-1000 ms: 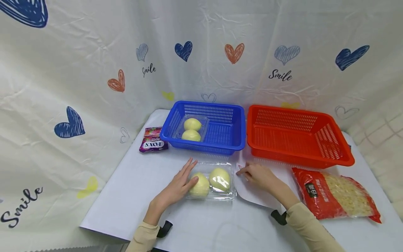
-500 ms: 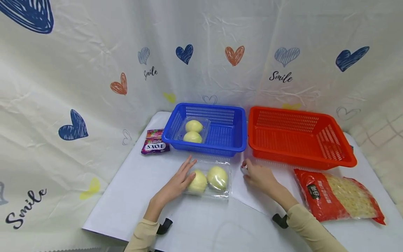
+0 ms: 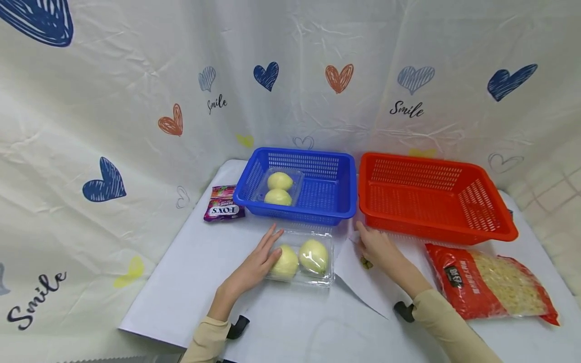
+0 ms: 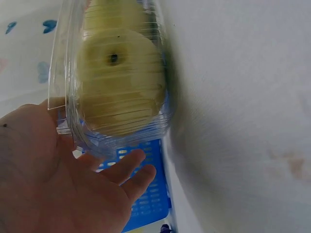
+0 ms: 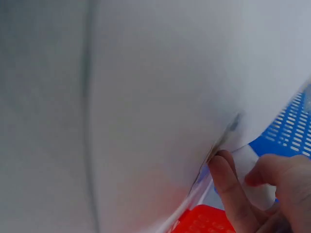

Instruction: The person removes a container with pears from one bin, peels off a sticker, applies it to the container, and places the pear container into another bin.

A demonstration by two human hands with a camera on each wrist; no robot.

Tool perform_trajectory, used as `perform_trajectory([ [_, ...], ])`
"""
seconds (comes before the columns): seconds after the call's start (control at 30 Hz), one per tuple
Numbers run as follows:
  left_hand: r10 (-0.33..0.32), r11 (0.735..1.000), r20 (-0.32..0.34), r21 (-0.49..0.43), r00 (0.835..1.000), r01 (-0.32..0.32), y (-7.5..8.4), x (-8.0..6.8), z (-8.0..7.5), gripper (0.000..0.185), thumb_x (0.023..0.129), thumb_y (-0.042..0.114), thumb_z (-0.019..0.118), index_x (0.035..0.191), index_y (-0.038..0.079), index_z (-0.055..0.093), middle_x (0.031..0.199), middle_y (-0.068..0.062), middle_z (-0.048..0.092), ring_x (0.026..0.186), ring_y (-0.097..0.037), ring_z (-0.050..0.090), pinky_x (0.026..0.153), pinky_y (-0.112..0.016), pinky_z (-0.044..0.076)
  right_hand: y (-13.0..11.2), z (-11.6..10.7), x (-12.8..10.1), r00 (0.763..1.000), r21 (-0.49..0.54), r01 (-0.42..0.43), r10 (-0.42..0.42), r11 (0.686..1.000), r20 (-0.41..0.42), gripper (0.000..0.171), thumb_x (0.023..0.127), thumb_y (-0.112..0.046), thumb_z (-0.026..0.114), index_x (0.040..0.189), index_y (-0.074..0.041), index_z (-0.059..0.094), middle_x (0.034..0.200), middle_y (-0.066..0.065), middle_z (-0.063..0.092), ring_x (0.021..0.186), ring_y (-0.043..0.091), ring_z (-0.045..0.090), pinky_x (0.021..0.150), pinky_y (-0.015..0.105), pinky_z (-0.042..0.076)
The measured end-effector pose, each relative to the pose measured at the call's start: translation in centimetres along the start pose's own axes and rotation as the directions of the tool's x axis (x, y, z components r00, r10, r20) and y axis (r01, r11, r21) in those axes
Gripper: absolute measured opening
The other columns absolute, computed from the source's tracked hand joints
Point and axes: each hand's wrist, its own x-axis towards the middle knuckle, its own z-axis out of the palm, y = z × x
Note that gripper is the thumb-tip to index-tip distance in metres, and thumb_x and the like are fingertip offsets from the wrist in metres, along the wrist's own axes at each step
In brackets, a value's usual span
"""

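Lifted further, white paper (image 3: 363,282) in pinching right hand (image 3: 379,249); left hand (image 3: 254,269) flat on pear box (image 3: 301,259).

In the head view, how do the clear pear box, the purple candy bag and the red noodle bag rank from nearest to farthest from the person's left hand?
From the left hand:
1. Clear pear box, touching the fingers, just to its right.
2. Purple candy bag, farther back on the left, beside the blue basket.
3. Red noodle bag, far right, past the right hand.

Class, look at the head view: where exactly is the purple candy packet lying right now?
The purple candy packet lies flat on the white table, at the far left, just outside the left wall of the blue basket.
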Motion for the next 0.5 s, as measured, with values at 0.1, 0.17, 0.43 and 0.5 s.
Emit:
perform_trajectory([
  [0.1, 0.002, 1.0, 0.002, -0.006, 1.0, -0.002, 0.0, 0.0, 0.1, 0.058, 0.112, 0.042, 0.037, 0.165, 0.028, 0.021, 0.176, -0.002, 0.002, 0.162, -0.028, 0.011, 0.129, -0.057, 0.02, 0.2, 0.0, 0.3, 0.999, 0.019, -0.038, 0.038, 0.999, -0.002, 0.032, 0.087, 0.007, 0.069, 0.112, -0.001, 0.05, 0.067, 0.007, 0.052, 0.056, 0.02, 0.049, 0.049, 0.029, 0.043],
  [0.17, 0.001, 1.0, 0.002, -0.004, 1.0, -0.001, 0.1, 0.1, 0.1, 0.058, 0.112, 0.042, 0.037, 0.165, 0.029, 0.021, 0.176, -0.002, 0.003, 0.162, -0.028, 0.011, 0.13, -0.056, 0.02, 0.3, 0.0, 0.4, 0.999, 0.03, -0.044, 0.044, 0.999, -0.005, 0.033, 0.087, 0.007, 0.068, 0.113, -0.002, 0.05, 0.068, 0.008, 0.054, 0.058, 0.02, 0.051, 0.05, 0.029, 0.045],
  [0.43, -0.006, 1.0, -0.009, 0.014, 1.0, 0.006, 0.2, -0.1, 0.0, 0.058, 0.112, 0.043, 0.036, 0.165, 0.028, 0.021, 0.176, 0.0, 0.003, 0.162, -0.028, 0.012, 0.13, -0.055, 0.021, -0.1, -1.6, 0.2, 1.0, -0.17, 0.022, -0.019, 0.985, 0.014, 0.02, 0.086, -0.004, 0.07, 0.103, -0.014, 0.064, 0.07, 0.005, 0.058, 0.051, 0.018, 0.041, 0.045, 0.025, 0.03],
  [0.5, -0.006, 1.0, -0.008, 0.014, 1.0, 0.006, 0.2, -0.1, -0.1, 0.058, 0.112, 0.043, 0.036, 0.165, 0.028, 0.021, 0.176, -0.001, 0.003, 0.162, -0.028, 0.012, 0.13, -0.055, 0.021, -0.3, -2.3, 0.3, 0.999, -0.21, 0.029, -0.019, 0.977, 0.049, 0.018, 0.085, -0.01, 0.072, 0.101, -0.018, 0.068, 0.07, 0.001, 0.06, 0.052, 0.016, 0.041, 0.044, 0.025, 0.029],
])
